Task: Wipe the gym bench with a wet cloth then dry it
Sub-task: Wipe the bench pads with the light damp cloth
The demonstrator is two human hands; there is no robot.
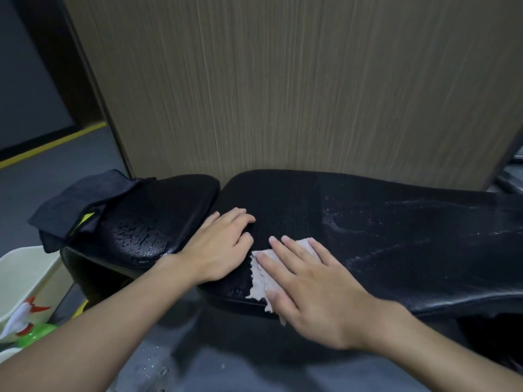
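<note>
The black padded gym bench (396,236) runs from left to right in front of a wood-grain panel, with a separate seat pad (158,216) at its left end. Both pads glisten with wet streaks. My right hand (311,287) lies flat on a pale pink cloth (263,275) and presses it onto the near left part of the long pad. My left hand (223,247) rests palm down on the pad just left of the cloth, fingers spread, holding nothing. A dark folded cloth (76,205) is draped over the far left end of the seat pad.
A white plastic tub (25,275) stands at the lower left beside the bench, with a spray bottle (28,318) that has a green body and a white and red trigger. The wood-grain panel (297,80) stands right behind the bench. Water drops lie on the grey floor (158,366).
</note>
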